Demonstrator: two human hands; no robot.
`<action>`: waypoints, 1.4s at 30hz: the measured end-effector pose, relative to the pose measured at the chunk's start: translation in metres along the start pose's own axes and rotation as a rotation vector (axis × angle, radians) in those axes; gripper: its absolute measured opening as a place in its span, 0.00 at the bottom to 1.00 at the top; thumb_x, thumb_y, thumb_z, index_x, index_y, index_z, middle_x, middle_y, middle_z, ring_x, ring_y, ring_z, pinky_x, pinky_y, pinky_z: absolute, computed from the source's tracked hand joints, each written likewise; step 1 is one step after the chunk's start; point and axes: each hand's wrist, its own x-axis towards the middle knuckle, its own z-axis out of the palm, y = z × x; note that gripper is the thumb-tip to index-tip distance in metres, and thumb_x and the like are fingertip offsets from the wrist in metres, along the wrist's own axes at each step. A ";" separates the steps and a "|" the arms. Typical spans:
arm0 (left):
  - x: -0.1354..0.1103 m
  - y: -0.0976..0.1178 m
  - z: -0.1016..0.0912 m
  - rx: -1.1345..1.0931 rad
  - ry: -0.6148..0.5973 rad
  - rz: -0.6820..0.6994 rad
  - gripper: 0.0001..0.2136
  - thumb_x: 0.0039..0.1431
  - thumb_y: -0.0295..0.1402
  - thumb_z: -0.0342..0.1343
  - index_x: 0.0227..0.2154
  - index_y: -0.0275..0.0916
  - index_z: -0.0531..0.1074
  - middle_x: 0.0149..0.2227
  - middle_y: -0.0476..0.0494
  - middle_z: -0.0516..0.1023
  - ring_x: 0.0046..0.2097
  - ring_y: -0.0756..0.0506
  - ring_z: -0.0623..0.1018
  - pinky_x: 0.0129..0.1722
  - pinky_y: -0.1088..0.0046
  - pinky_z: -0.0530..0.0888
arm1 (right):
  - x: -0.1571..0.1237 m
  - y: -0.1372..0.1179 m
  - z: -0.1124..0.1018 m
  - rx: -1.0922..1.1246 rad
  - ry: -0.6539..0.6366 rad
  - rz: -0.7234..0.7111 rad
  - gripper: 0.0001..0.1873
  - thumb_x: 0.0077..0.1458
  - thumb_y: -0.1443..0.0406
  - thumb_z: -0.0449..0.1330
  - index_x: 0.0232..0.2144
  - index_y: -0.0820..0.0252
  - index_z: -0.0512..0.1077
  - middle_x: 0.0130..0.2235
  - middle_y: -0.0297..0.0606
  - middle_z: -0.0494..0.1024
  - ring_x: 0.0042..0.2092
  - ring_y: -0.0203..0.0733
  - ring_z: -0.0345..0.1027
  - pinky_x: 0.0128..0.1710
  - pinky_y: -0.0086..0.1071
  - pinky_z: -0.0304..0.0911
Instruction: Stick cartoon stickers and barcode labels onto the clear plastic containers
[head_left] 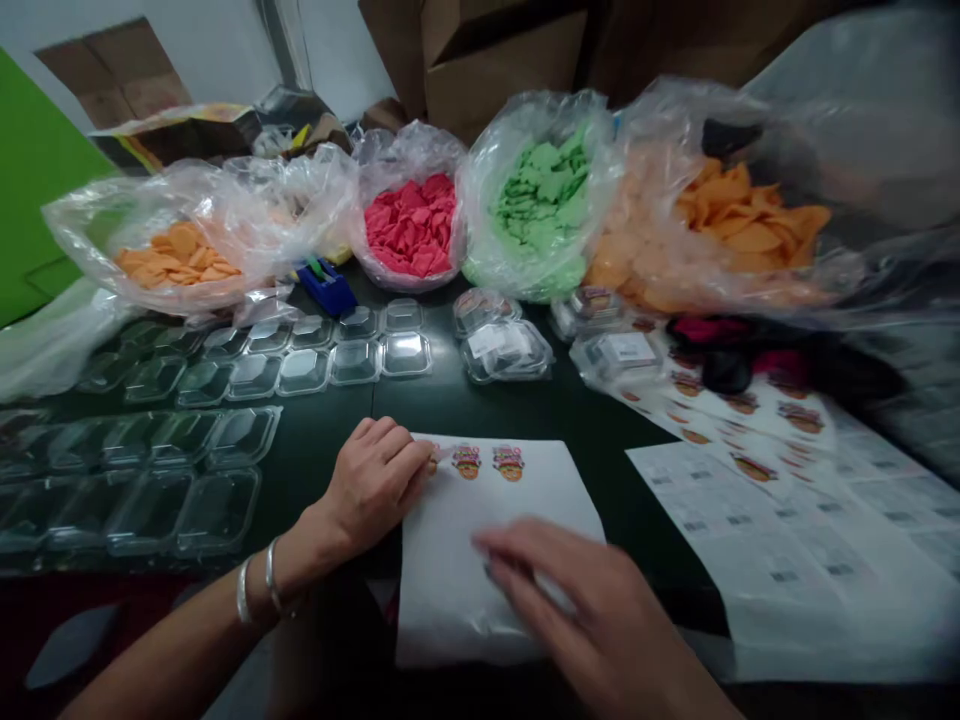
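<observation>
Reference item: the white sheet point(450, 590), lying on the dark counter point(450, 400) directly in front of the person.

1. Left of the sheet: rows of clear trays point(172, 450), lids open.
2. At the sheet's upper left corner: the left hand point(375, 485). The fingers are curled close together. The fingertips point(422, 468) rest on the corner, where one sticker lies partly hidden beneath them. It cannot be told whether the grip pinches that sticker or only presses on it.
3. Along the sheet's top edge, just right of those fingertips: two stickers point(466, 461), side by side and lying flat.
4. Over the sheet's lower right: the right hand point(592, 610), blurred. The fingers are extended, the grip is wide, and it holds nothing. Contact with the sheet cannot be confirmed.
5. Behind the sheet: bags point(411, 225) of orange, red and green pieces.
6. Right of the sheet: further printed sheets point(787, 520), overlapping.

Step in hand, as judged: freeing the corner sticker from the sheet.

The next move calls for the sheet to be pinned flat under the right hand. The left hand raises the sticker by its edge, slowly, with the adhesive face kept off the two neighbouring stickers.
</observation>
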 end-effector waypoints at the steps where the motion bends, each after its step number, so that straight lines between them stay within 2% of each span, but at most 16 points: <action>1: 0.001 0.000 -0.001 0.002 0.019 0.004 0.08 0.62 0.27 0.48 0.29 0.37 0.71 0.23 0.48 0.70 0.29 0.48 0.65 0.30 0.70 0.61 | 0.021 -0.002 -0.001 -0.024 0.020 0.020 0.10 0.53 0.57 0.60 0.32 0.56 0.76 0.29 0.36 0.77 0.32 0.39 0.70 0.34 0.31 0.64; 5: 0.005 0.003 -0.003 -0.001 0.079 0.022 0.09 0.62 0.27 0.48 0.27 0.36 0.70 0.22 0.48 0.69 0.28 0.48 0.64 0.29 0.70 0.60 | 0.082 0.006 0.008 0.293 -0.142 0.241 0.26 0.52 0.46 0.55 0.21 0.63 0.70 0.16 0.31 0.67 0.19 0.32 0.58 0.21 0.27 0.53; 9: 0.002 -0.001 -0.004 -0.156 0.046 0.024 0.07 0.60 0.26 0.50 0.31 0.35 0.72 0.24 0.47 0.70 0.28 0.48 0.66 0.29 0.69 0.62 | 0.094 0.019 0.015 0.487 -0.159 0.280 0.17 0.45 0.55 0.65 0.21 0.63 0.69 0.18 0.31 0.69 0.21 0.31 0.60 0.23 0.26 0.53; 11: 0.002 -0.006 -0.008 -0.391 -0.008 -0.167 0.07 0.59 0.29 0.51 0.37 0.36 0.73 0.29 0.46 0.73 0.31 0.48 0.69 0.32 0.71 0.65 | 0.094 0.023 0.015 0.536 -0.103 0.280 0.14 0.43 0.58 0.67 0.24 0.63 0.71 0.19 0.31 0.71 0.22 0.30 0.61 0.24 0.25 0.54; 14: 0.008 -0.016 -0.014 -0.750 -0.084 -0.646 0.12 0.59 0.35 0.52 0.43 0.37 0.72 0.35 0.45 0.75 0.36 0.48 0.73 0.36 0.73 0.69 | 0.095 0.028 0.017 0.531 -0.002 0.249 0.16 0.43 0.56 0.67 0.28 0.62 0.72 0.20 0.31 0.72 0.22 0.31 0.62 0.25 0.26 0.56; 17: 0.016 -0.020 -0.013 -1.049 -0.260 -0.923 0.11 0.55 0.37 0.54 0.36 0.36 0.73 0.34 0.46 0.77 0.35 0.48 0.74 0.36 0.73 0.70 | 0.096 0.028 0.021 0.434 0.046 0.182 0.17 0.44 0.54 0.66 0.29 0.62 0.72 0.21 0.32 0.73 0.24 0.33 0.63 0.26 0.28 0.60; 20: 0.019 -0.023 -0.007 -1.284 -0.385 -1.000 0.09 0.51 0.37 0.58 0.29 0.35 0.73 0.27 0.47 0.76 0.30 0.48 0.74 0.32 0.74 0.69 | 0.092 0.023 0.021 0.315 0.007 0.134 0.16 0.48 0.55 0.63 0.31 0.62 0.73 0.22 0.33 0.73 0.25 0.35 0.64 0.28 0.29 0.62; 23: 0.017 -0.034 -0.006 -1.258 -0.270 -1.081 0.09 0.49 0.37 0.60 0.26 0.34 0.74 0.26 0.46 0.76 0.30 0.49 0.73 0.32 0.75 0.68 | 0.094 0.013 0.013 0.157 -0.116 0.148 0.18 0.53 0.56 0.58 0.42 0.63 0.71 0.23 0.33 0.73 0.25 0.36 0.66 0.28 0.31 0.64; 25: 0.012 -0.044 -0.007 -1.194 -0.134 -1.167 0.10 0.49 0.38 0.60 0.28 0.34 0.76 0.27 0.47 0.77 0.29 0.50 0.70 0.31 0.76 0.66 | 0.109 0.005 0.009 -0.085 -0.121 0.069 0.19 0.55 0.59 0.55 0.47 0.62 0.68 0.25 0.34 0.74 0.26 0.38 0.67 0.29 0.33 0.66; 27: 0.007 -0.054 -0.009 -1.175 -0.036 -1.230 0.12 0.50 0.39 0.59 0.33 0.35 0.77 0.28 0.48 0.76 0.27 0.52 0.67 0.29 0.77 0.63 | 0.137 -0.001 0.009 -0.439 -0.026 -0.164 0.18 0.56 0.63 0.54 0.49 0.62 0.68 0.35 0.41 0.77 0.36 0.44 0.71 0.38 0.39 0.68; 29: 0.002 -0.059 -0.012 -1.180 0.023 -1.242 0.14 0.50 0.39 0.60 0.37 0.37 0.77 0.28 0.49 0.75 0.27 0.53 0.64 0.28 0.78 0.62 | 0.171 -0.003 0.014 -0.785 0.064 -0.397 0.20 0.55 0.67 0.56 0.51 0.63 0.67 0.51 0.50 0.73 0.52 0.52 0.65 0.50 0.46 0.63; 32: 0.000 -0.063 -0.022 -1.187 0.063 -1.261 0.16 0.49 0.38 0.60 0.40 0.37 0.77 0.28 0.49 0.73 0.27 0.53 0.64 0.28 0.77 0.62 | 0.205 0.007 0.024 -1.099 0.047 -0.478 0.25 0.53 0.70 0.59 0.54 0.67 0.64 0.60 0.54 0.64 0.61 0.59 0.54 0.54 0.52 0.60; 34: 0.002 -0.067 -0.028 -1.187 0.061 -1.297 0.16 0.50 0.38 0.60 0.42 0.37 0.76 0.26 0.50 0.71 0.27 0.53 0.64 0.27 0.78 0.61 | 0.203 0.018 0.025 -1.177 -0.002 -0.483 0.21 0.54 0.71 0.58 0.51 0.66 0.67 0.58 0.53 0.66 0.59 0.59 0.57 0.52 0.51 0.62; 38: 0.011 -0.078 -0.028 -1.208 0.015 -1.292 0.15 0.49 0.35 0.60 0.40 0.37 0.76 0.24 0.51 0.70 0.25 0.53 0.64 0.26 0.78 0.61 | 0.166 0.031 0.012 -1.125 -0.031 -0.585 0.09 0.55 0.71 0.56 0.39 0.63 0.72 0.46 0.48 0.75 0.48 0.53 0.67 0.45 0.46 0.67; 40: 0.018 -0.082 -0.021 -1.245 0.007 -1.269 0.14 0.48 0.35 0.60 0.39 0.36 0.76 0.24 0.51 0.70 0.25 0.54 0.63 0.26 0.78 0.61 | 0.159 0.025 0.006 -1.046 0.025 -0.630 0.09 0.56 0.70 0.56 0.40 0.64 0.71 0.44 0.48 0.75 0.46 0.51 0.67 0.45 0.45 0.67; 42: 0.025 -0.085 -0.015 -1.260 0.060 -1.254 0.14 0.48 0.35 0.60 0.39 0.36 0.76 0.25 0.50 0.70 0.25 0.54 0.64 0.26 0.78 0.62 | 0.171 0.011 0.006 -1.004 0.082 -0.628 0.14 0.56 0.69 0.56 0.45 0.66 0.69 0.47 0.50 0.73 0.50 0.51 0.65 0.48 0.44 0.65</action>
